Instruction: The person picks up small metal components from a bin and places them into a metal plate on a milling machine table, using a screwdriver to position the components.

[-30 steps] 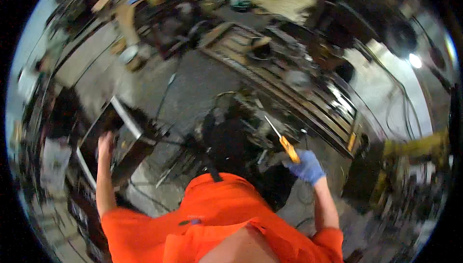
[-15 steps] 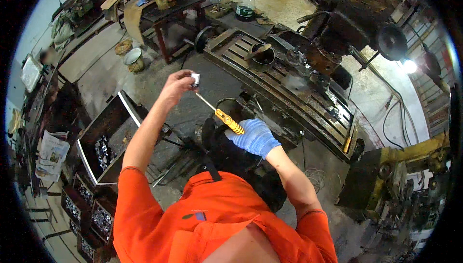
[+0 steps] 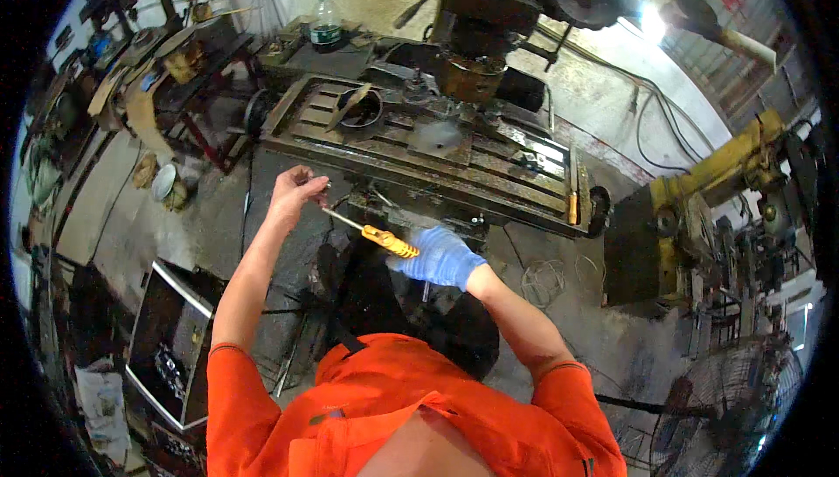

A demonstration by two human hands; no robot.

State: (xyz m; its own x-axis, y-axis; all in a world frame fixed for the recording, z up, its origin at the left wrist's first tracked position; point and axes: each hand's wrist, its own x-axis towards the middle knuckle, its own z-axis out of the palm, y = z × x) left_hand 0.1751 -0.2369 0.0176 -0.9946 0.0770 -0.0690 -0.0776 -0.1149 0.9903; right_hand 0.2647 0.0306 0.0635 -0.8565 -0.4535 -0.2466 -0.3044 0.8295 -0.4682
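Note:
My bare left hand [image 3: 297, 197] is closed in a pinch on a small metal part [image 3: 328, 185], mostly hidden by the fingers. In my right hand [image 3: 444, 258], which wears a blue knitted glove, is a screwdriver-like hand tool [image 3: 384, 239] with a ribbed yellow handle and a thin metal shaft. The fingers wrap round the handle's rear end. The shaft points up and left, its tip close beneath the left hand; whether it touches the part I cannot tell.
Ahead stands a machine with a slotted table [image 3: 411, 158], bearing a round pot [image 3: 360, 110]. A white-rimmed bin [image 3: 144, 328] of metal parts is at lower left. A yellow-and-dark machine [image 3: 647, 241] and a fan [image 3: 734, 398] stand right; a bucket [image 3: 166, 183] sits left.
My view has turned right, so the slotted table sits more squarely ahead. The small part shows less between the left fingers. Both hands keep their holds.

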